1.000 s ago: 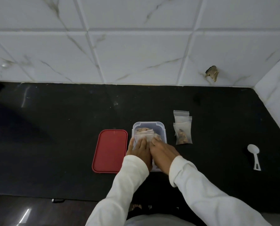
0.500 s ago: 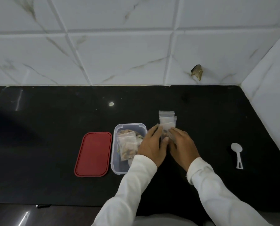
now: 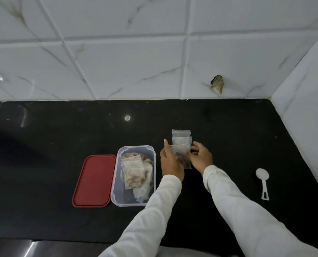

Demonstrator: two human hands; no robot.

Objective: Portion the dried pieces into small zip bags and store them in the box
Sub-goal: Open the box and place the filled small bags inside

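Right now my left hand [image 3: 170,161] and right hand [image 3: 200,157] are close together, each pinching one side edge of a small clear zip bag [image 3: 180,153]; my left index finger points straight out. Dark dried pieces [image 3: 182,159] sit in the bag's lower half. Just beyond it, a few empty bags [image 3: 181,137] lie overlapped on the black tabletop [image 3: 228,127]. Just left of my left hand stands the open clear box [image 3: 136,147], with filled bags [image 3: 133,170] lying inside. A red lid [image 3: 94,180] lies flat right beside the box's left wall. A white scoop [image 3: 262,179] lies well apart to my right.
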